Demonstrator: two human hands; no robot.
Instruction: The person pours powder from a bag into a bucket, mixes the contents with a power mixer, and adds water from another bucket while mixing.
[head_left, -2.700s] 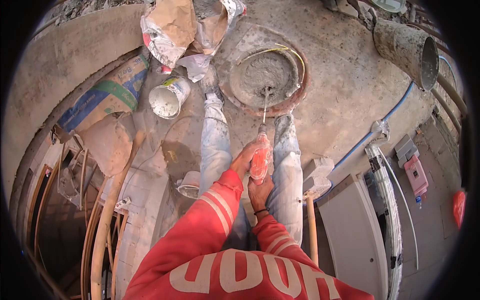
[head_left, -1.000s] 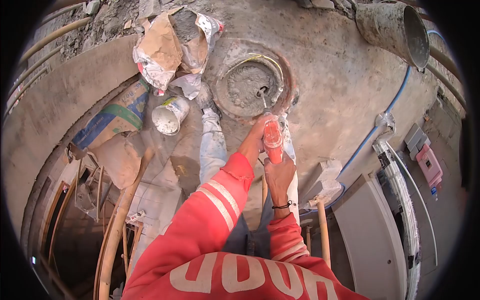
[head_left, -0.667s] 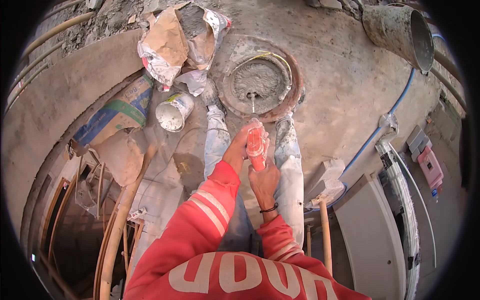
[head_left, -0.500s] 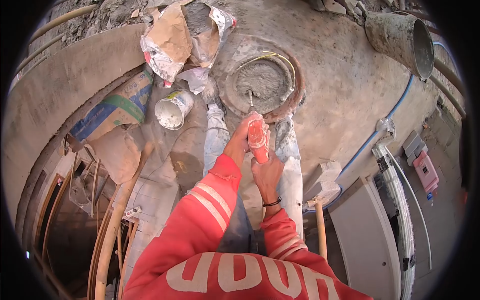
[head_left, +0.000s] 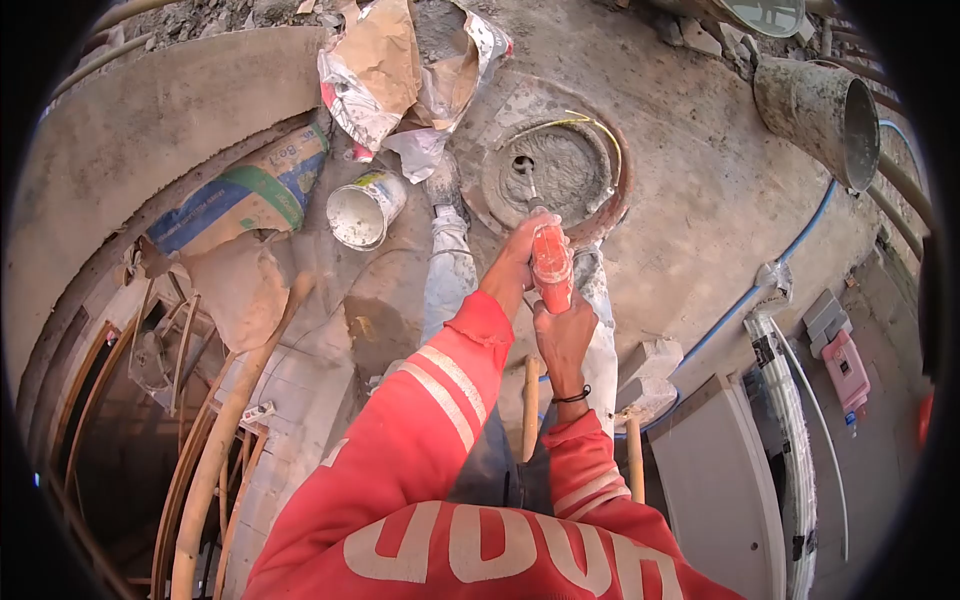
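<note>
A red, dust-smeared power drill (head_left: 552, 262) points away from me over a round bucket of wet grey mortar (head_left: 575, 172). Its mixing rod (head_left: 532, 184) reaches into the mortar, where a dark hollow shows at the rod's far end. My left hand (head_left: 514, 258) is closed around the front of the drill body. Behind it, my right hand (head_left: 566, 338) grips the handle; its trigger finger is hidden. A yellow cord or strip (head_left: 590, 122) lies along the bucket's rim. My legs stand on either side, close to the bucket.
To the left are a torn paper sack (head_left: 375, 75), a white pail (head_left: 365, 212) lying tilted and a full cement bag (head_left: 245, 195). A larger bucket (head_left: 825, 115) lies at the right, near a blue hose (head_left: 805, 238). Wooden poles (head_left: 240, 420) stand at lower left.
The rod's end has moved toward the far left part of the mortar, where a hollow now shows. The whole view has shifted slightly. Both hands keep their hold on the drill.
</note>
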